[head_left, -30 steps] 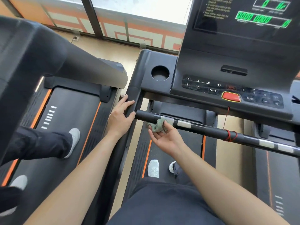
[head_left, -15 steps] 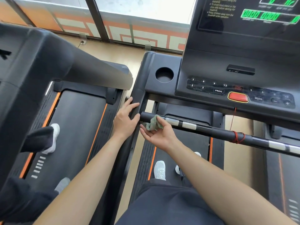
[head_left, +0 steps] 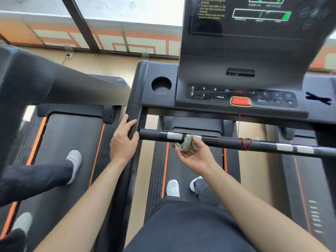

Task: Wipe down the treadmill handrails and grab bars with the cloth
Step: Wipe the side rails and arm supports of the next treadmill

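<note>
cloth shift: over the last half second the cloth has slid rightward along the grab bar. it has gone from the bar's left end, past the first silver patch, onto the second one.
head view, right hand: the right hand sits palm up just under the bar. its grip pinches the bunched cloth between curled fingers and thumb and holds it against the bar's near side.
head view, left hand: the left hand has stayed on the left handrail, beside the bar's end. its grip is spread, with fingers straight along the rail and the thumb against its inner face.
head view, bar ahead: a red cord is wound round the bar to the right of the cloth. more silver patches lie further right.
meaning for the task: the wipe seems to be running left to right. the bar's left stretch looks covered. the cord section, the far patches and the handrails likely remain.
watch point: the cord may snag the cloth.
nearby: another person's leg is on the neighbouring treadmill, well apart.
</note>
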Motion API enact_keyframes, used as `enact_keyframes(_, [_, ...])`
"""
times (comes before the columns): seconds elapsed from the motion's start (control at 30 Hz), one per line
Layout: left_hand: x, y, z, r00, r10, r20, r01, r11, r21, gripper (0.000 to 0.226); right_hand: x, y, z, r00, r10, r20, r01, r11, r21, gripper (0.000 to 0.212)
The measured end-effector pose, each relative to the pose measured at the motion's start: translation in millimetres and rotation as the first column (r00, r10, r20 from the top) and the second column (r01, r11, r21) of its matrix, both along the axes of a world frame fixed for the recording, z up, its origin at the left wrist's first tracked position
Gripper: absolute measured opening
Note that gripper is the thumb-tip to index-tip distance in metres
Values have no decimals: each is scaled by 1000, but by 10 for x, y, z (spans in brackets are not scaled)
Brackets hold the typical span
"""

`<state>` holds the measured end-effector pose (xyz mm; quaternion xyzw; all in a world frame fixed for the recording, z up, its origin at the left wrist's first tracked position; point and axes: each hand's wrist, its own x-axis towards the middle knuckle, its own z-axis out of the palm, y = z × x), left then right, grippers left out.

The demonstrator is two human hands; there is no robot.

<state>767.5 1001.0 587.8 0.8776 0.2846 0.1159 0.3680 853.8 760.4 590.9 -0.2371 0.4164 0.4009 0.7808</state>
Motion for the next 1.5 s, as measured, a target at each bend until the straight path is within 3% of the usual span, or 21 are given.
enact_keyframes(0.27, [118, -637, -9, 991, 109, -80, -102, 991, 88, 40, 53, -604, 153, 990, -103, 95, 120, 973, -197, 25])
enact_keyframes(0.4, [189, -1156, 83, 982, -171, 81, 181, 973, -140, 39, -18, -881, 219, 980, 14, 197, 41, 961, -272, 31])
enact_keyframes(0.5, [274, -1569, 218, 911, -383, 153, 412, 847, -337, 43, -31, -1059, 292, 920, 202, 337, -74, 931, -358, 31])
enact_keyframes(0.57, [361, -1815, 293, 848, -496, 189, 522, 713, -469, 49, -30, -1183, 325, 833, 346, 432, -145, 890, -433, 27])
enact_keyframes(0.63, [450, -2030, 303, 775, -588, 232, 613, 610, -503, 53, -33, -1310, 353, 734, 442, 515, -162, 851, -500, 22])
enact_keyframes(0.7, [544, -2215, 247, 728, -636, 255, 666, 570, -482, 49, -14, -1458, 365, 662, 487, 570, -128, 823, -553, 19])
enact_keyframes(0.8, [716, -2430, 125, 689, -691, 217, 714, 597, -365, 43, 62, -1755, 348, 642, 502, 579, -76, 794, -603, 14])
enact_keyframes(0.9, [886, -2632, 6, 626, -769, 126, 775, 632, 7, 41, 153, -2072, 338, 631, 528, 568, -83, 774, -627, 24])
enact_keyframes(0.97, [979, -2776, -53, 645, -763, 50, 746, 642, 178, 43, 230, -2268, 332, 619, 534, 577, -46, 758, -651, 17])
enact_keyframes(1.03, [1046, -2922, -108, 656, -753, -49, 739, 628, 244, 48, 343, -2458, 316, 585, 594, 553, 52, 652, -756, 17])
enact_keyframes(1.13, [1070, -3069, -222, 690, -708, -150, 719, 645, 259, 54, 549, -2716, 254, 477, 794, 377, 227, 303, -926, 9])
enact_keyframes(1.2, [1063, -3109, -272, 727, -672, -142, 680, 675, 286, 52, 677, -2843, 207, 373, 879, 296, 384, 144, -912, 16])
enact_keyframes(1.33, [1051, -3167, -297, 763, -639, -98, 633, 707, 316, 53, 826, -2949, 51, 132, 985, 112, 606, 9, -795, 26])
enact_keyframes(1.43, [1073, -3223, -326, 798, -597, -77, 587, 742, 324, 52, 815, -2895, -126, -12, 995, -103, 615, -73, -785, 47])
enact_keyframes(1.5, [1085, -3259, -368, 828, -558, -48, 540, 773, 333, 50, 777, -2814, -166, -77, 985, -153, 620, -73, -781, 49])
